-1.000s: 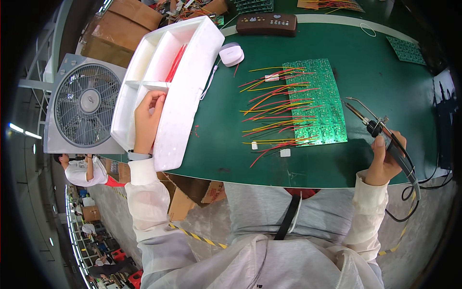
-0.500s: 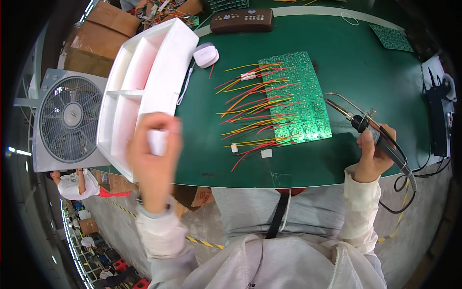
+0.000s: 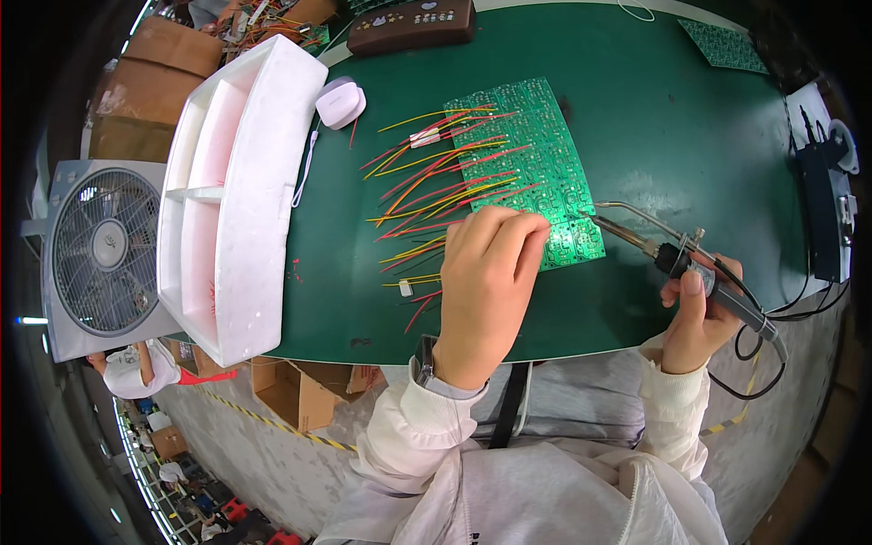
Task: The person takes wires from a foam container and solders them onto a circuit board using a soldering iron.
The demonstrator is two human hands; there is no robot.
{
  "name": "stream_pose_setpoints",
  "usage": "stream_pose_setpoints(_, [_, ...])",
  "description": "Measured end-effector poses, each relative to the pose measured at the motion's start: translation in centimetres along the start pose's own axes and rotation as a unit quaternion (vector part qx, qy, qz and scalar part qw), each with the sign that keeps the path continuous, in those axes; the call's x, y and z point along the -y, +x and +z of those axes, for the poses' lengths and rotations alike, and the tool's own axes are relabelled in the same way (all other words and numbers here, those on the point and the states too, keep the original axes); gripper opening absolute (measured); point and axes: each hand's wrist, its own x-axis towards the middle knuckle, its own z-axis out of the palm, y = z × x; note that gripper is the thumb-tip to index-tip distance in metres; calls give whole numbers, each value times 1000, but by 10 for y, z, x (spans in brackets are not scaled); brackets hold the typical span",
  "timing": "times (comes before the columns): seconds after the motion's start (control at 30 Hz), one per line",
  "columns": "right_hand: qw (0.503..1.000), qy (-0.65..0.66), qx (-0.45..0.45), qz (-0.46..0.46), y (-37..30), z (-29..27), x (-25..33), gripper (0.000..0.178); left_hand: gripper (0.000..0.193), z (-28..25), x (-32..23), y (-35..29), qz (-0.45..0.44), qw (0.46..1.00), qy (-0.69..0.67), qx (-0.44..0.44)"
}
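A green panel of circuit boards point(image 3: 531, 118) lies on the green bench. Red, yellow and black wires point(image 3: 445, 186) run across its left edge in rows. My left hand point(image 3: 490, 282) is over the panel's lower left part, fingertips pinched together. Whatever they hold, if anything, is hidden. In my right hand point(image 3: 699, 313) is a soldering iron point(image 3: 677, 259) with a thin curved metal tube clamped alongside. Its tip points left, at the panel's right edge, close to my left fingertips. A white connector point(image 3: 406, 288) sits on wires left of my left hand, another point(image 3: 424, 138) higher up.
A white foam tray point(image 3: 263, 209) with compartments stands at left, small red bits point(image 3: 295, 270) beside it. Behind are a lilac case point(image 3: 341, 104) and a brown pencil case point(image 3: 411, 29). A fan point(image 3: 109, 241) stands far left; a black corded unit point(image 3: 825, 209) is far right.
My left hand has moved right, from the foam tray to the circuit board panel, its fingers now pinched. The soldering iron's tip has come lower and nearer the panel. The view has shifted slightly.
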Motion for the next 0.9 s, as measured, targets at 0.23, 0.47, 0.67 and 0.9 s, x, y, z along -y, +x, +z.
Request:
stream_pose_setpoints(0.23, [998, -31, 31, -40, 0, 4, -5, 27, 13, 1, 1, -1, -31, 999, -11, 4])
stream_pose_setpoints(0.47, [998, -39, 45, -24, -1, 4, -7, 25, 13, 5, 4, -1, -38, 999, -32, 1])
stream_pose_setpoints(0.67, [998, -46, 45, -29, -2, 4, -7, 25, 13, 6, 3, -1, -41, 999, -33, -8])
stream_pose_setpoints(0.9, [997, -37, 57, -40, -1, 7, -6, 24, 13, 6, 4, -2, -33, 999, -25, -10])
